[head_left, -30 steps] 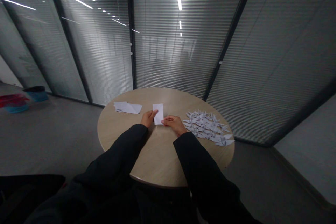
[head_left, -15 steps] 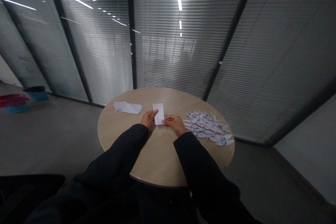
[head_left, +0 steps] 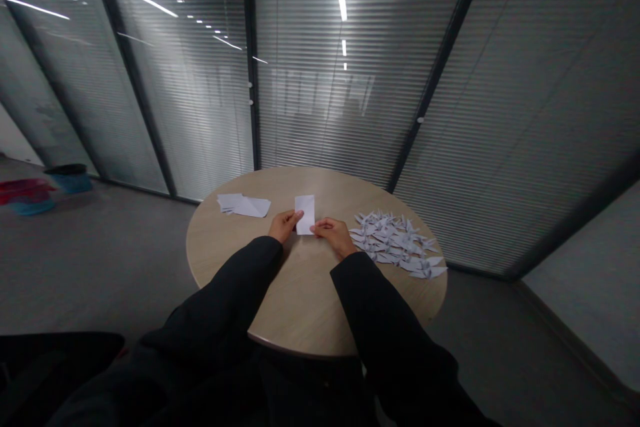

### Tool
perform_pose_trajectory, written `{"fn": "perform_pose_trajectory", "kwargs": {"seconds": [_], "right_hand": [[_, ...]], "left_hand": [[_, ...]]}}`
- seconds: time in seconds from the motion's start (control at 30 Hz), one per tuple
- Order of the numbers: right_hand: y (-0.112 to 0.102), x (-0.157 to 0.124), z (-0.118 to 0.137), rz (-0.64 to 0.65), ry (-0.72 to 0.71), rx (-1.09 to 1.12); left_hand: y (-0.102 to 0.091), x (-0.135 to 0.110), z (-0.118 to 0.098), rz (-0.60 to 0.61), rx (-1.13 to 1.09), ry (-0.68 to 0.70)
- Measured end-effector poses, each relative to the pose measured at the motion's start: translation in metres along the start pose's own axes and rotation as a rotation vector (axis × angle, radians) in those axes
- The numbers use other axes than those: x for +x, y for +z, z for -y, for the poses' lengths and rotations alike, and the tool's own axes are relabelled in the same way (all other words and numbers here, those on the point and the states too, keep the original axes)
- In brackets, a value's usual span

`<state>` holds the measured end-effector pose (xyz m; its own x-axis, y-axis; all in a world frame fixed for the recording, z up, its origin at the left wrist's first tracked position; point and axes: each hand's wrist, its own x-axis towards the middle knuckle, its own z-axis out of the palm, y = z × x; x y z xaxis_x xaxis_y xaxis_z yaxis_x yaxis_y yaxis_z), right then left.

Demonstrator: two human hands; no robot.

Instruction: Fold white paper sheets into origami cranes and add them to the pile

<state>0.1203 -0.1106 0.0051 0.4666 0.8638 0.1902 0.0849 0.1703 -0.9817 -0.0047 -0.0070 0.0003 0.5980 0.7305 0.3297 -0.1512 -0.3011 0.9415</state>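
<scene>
A small white rectangle of paper (head_left: 306,213) is held upright just above the middle of the round table. My left hand (head_left: 285,224) pinches its left edge, the thumb lying on the front face. At the lower right corner, my right hand (head_left: 334,233) grips the paper between thumb and fingers. To the right lies a dense group of folded white paper cranes (head_left: 395,240). Several white paper sheets (head_left: 245,204) overlap on the table at the left.
The round wooden table (head_left: 300,320) stands before a glass partition with blinds (head_left: 330,107). Two bins sit on the floor at far left, one with a red liner (head_left: 27,192) and one with a dark liner (head_left: 70,177). A dark object (head_left: 55,367) is at the lower left.
The paper has shifted slightly right and up in my hands. Both hands keep their hold on it, and the cranes and sheets have not moved.
</scene>
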Motion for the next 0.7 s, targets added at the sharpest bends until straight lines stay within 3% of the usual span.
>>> {"fn": "perform_pose_trajectory", "kwargs": {"seconds": [0.23, 0.43, 0.7], "right_hand": [[0.0007, -0.0010, 0.0002, 0.001, -0.006, 0.010], [-0.0029, 0.0010, -0.0020, -0.054, -0.012, 0.041], [0.0022, -0.0003, -0.0009, -0.036, 0.021, 0.094]], "left_hand": [[-0.0017, 0.0001, 0.0002, -0.027, 0.077, 0.041], [-0.0051, 0.0030, 0.0066, 0.063, 0.108, 0.058], [0.0000, -0.0069, -0.0024, -0.026, 0.193, 0.103]]}}
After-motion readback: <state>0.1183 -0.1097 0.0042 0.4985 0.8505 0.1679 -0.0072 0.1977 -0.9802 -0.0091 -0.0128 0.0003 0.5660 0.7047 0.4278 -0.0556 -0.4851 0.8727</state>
